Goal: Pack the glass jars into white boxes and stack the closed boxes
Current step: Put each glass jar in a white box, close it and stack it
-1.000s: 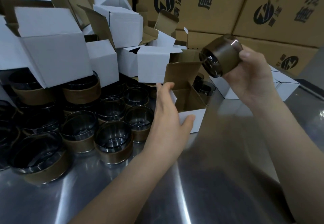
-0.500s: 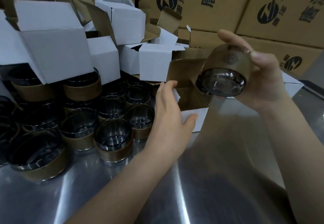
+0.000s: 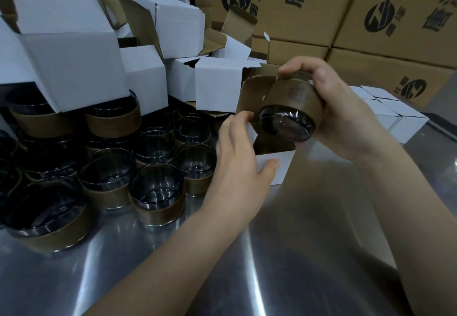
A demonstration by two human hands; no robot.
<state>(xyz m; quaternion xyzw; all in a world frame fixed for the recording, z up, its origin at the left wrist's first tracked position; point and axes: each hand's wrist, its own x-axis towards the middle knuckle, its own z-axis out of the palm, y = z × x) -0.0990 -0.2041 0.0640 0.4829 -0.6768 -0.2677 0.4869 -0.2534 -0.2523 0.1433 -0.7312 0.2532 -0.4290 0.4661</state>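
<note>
Head camera showed the right hand (image 3: 346, 120) at centre right of the frame, fingers and thumb curled round a glass jar (image 3: 293, 103) and gripping it by its brown paper band. The jar was tilted, its dark glass end pointing down-left, just above the mouth of the open white box (image 3: 277, 169). The left hand (image 3: 237, 160), just left of centre, held that box on the steel table (image 3: 272, 261), with the thumb pressed on the white front wall and the fingers hooked at the left wall beside the raised brown flap. The jar looked thick-walled, fairly heavy, stiff, breakable and slick on bare glass, so the banded middle seemed the safest hold. The box was thin card and would likely buckle under a hard squeeze. Room was tight: the upright flap stood right behind the jar, loose jars (image 3: 155, 192) crowded the lower left, a heap of empty boxes (image 3: 74, 63) leaned over them at upper left, and closed boxes (image 3: 395, 118) sat at the right edge. Free room seemed to lie over the table in the lower half of the frame
</note>
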